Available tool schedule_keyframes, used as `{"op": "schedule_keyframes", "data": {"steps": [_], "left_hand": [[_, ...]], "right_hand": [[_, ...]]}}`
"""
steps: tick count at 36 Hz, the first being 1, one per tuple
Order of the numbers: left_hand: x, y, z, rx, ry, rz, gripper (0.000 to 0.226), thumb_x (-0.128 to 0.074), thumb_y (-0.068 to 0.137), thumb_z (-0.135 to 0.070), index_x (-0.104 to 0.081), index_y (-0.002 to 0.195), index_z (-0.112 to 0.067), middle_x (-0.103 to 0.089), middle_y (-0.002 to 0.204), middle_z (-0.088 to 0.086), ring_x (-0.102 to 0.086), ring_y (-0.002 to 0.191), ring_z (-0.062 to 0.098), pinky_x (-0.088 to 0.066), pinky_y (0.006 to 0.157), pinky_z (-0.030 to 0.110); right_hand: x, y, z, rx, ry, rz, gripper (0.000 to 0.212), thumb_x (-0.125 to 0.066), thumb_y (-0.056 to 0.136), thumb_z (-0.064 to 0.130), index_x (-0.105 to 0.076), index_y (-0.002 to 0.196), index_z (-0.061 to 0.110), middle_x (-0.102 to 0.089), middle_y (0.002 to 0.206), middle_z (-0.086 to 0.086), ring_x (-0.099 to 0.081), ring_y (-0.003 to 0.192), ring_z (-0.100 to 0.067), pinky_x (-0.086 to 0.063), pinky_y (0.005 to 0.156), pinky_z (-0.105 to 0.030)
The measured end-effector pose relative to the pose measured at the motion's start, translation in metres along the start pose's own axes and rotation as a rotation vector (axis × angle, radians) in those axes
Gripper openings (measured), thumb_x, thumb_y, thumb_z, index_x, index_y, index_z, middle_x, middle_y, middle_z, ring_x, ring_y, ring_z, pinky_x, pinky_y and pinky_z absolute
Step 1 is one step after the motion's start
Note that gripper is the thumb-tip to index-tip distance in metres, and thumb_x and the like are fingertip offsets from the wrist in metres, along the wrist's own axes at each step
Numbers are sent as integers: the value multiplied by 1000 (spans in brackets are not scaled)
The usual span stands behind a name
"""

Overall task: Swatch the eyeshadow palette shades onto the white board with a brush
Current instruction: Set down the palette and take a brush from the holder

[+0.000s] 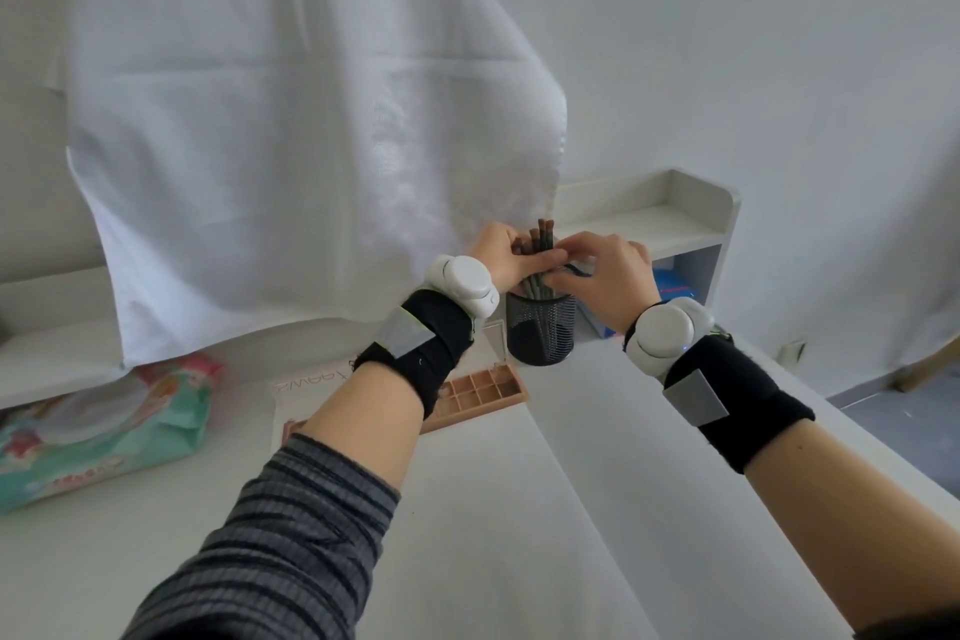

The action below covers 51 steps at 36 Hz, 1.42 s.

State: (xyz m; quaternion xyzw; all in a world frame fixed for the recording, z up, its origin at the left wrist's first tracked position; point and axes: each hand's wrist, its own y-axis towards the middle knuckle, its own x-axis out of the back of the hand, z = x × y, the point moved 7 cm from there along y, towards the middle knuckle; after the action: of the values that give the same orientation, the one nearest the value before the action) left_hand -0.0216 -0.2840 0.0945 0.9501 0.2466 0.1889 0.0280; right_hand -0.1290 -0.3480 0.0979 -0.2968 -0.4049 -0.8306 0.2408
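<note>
the left grip (501,257) curls round a bundle of thin brushes (543,244) standing in a round black wire-mesh cup (541,330), while the right grip (605,273) pinches at the same bundle, its fingertips meeting the left hand's over the cup. the flat tan plastic eyeshadow palette (480,392), a grid of small square pans, lies open on the smooth white table (467,509) just in front of the cup, partly hidden by the left wrist. the white board (306,405), a thin sheet with handwriting, lies just left of it, beside a soft crinkled wipes pack (104,437).

Both your hands meet over the black mesh cup (540,327): your left hand (501,255) grips the bundled brushes (543,237), your right hand (610,276) pinches among them. The eyeshadow palette (480,392) lies open on the tabletop (493,509) below.
</note>
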Motion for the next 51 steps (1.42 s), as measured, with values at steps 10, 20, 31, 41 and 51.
{"op": "schedule_keyframes", "data": {"steps": [10, 20, 31, 41, 51], "left_hand": [[3, 5, 9, 63, 62, 41, 21, -73, 79, -17, -60, 81, -1, -59, 64, 5, -60, 45, 2, -52, 49, 16], [5, 1, 14, 123, -37, 128, 21, -62, 86, -2, -55, 105, -6, -63, 80, 10, -63, 52, 7, -56, 60, 23], [29, -3, -11, 5, 98, -72, 55, -68, 85, -18, -45, 134, -10, -65, 115, 16, -62, 104, 22, -47, 90, 29], [77, -27, -49, -187, -75, -356, 30, -65, 86, -8, -60, 115, -3, -66, 100, 9, -59, 61, -14, -43, 61, 4], [100, -92, -66, -257, -225, -379, 30, -64, 87, -11, -60, 117, -7, -69, 98, 6, -64, 73, -6, -46, 66, 7]], "right_hand": [[-11, -1, -3, -20, -60, -67, 32, -64, 80, 46, -63, 105, 26, -66, 101, 3, -44, 106, -17, -15, 84, -25], [-10, -4, -3, -61, -49, -52, 34, -64, 80, 49, -66, 106, 26, -62, 105, 1, -37, 114, -18, -18, 94, -30], [8, -10, 11, -121, 89, -96, 35, -66, 83, 34, -60, 115, 20, -49, 105, 11, -37, 109, -13, -24, 102, -36], [2, -6, 56, -46, 388, -84, 18, -66, 84, 31, -68, 74, 16, -64, 67, 3, -54, 60, -10, -45, 61, -23], [-50, -21, 121, -365, 1327, 343, 28, -46, 94, 43, -58, 110, 23, -66, 81, -1, -58, 64, -12, -44, 57, -23]]}}
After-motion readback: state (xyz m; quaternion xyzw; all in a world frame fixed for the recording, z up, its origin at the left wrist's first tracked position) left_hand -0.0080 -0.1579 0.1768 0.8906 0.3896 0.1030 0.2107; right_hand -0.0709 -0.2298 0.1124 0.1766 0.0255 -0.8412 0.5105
